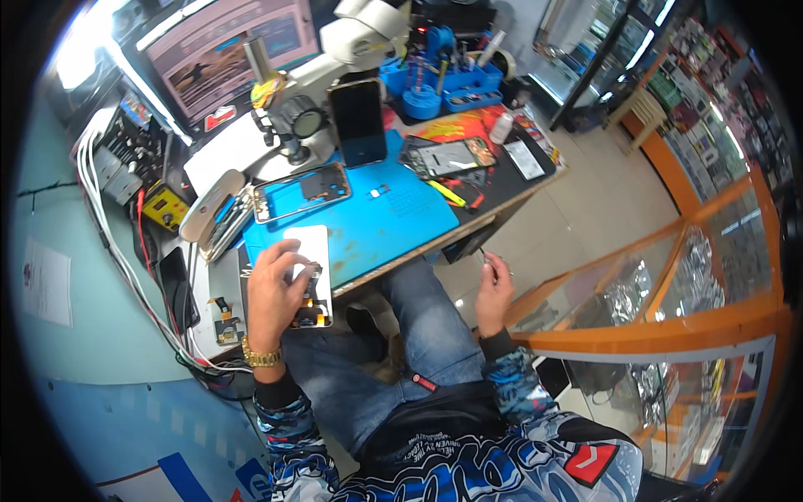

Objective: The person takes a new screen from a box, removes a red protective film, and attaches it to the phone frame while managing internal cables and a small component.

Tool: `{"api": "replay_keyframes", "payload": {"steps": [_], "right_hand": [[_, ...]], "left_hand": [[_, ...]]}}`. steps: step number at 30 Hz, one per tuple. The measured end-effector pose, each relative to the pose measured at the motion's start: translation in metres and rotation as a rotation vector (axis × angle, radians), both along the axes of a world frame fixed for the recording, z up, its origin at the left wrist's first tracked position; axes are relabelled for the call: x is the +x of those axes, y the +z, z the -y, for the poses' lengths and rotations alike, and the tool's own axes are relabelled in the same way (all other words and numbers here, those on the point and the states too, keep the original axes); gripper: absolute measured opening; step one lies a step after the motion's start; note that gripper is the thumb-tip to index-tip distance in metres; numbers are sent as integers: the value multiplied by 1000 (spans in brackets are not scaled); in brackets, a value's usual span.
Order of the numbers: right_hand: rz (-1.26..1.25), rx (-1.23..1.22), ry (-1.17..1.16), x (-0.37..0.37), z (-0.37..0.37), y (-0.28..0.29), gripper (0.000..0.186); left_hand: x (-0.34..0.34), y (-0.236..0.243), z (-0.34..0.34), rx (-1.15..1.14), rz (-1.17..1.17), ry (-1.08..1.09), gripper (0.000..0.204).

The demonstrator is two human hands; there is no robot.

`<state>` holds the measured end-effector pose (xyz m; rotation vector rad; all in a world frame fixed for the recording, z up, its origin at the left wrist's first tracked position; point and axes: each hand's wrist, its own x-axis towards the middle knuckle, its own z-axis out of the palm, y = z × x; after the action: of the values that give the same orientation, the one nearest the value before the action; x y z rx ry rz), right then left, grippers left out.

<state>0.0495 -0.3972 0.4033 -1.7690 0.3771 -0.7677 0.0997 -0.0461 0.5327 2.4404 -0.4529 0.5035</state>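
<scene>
At the near left edge of the bench, my left hand [274, 293] is over a white panel [314, 241] that carries small dark and orange-marked phone parts [311, 313]. Its thumb and fingers are bent together near a small dark part, and what lies between the tips is too small to make out. My right hand [493, 294] is out past the bench's front edge, above the floor, closed on a thin dark tool whose kind I cannot make out. Beyond the white panel, an open phone frame [266, 214] lies on the blue work mat [368, 238].
A dark-screened phone [358, 125] stands upright before the microscope [360, 38]. Opened phone parts [447, 159], a yellow tool [448, 194] and blue tool holders [421, 102] occupy the right side. Cables [100, 197] run down at left. A wood-framed glass case [636, 293] stands at right.
</scene>
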Motion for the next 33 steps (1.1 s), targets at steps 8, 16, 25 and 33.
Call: {"api": "replay_keyframes", "payload": {"steps": [8,16,25,33], "right_hand": [[-90,118,-95,69,-40,-58,28],[-207,262,173,46,-32,-50,51],[-138,620,267,57,-27,-40,57],[-263,778,479,41,-37,-25,78]], "left_hand": [[3,0,0,60,-53,-11,12],[0,-1,-1,0,-114,2,13],[-2,3,4,4,-137,-4,12],[0,-2,-2,31,-89,-9,12]]}}
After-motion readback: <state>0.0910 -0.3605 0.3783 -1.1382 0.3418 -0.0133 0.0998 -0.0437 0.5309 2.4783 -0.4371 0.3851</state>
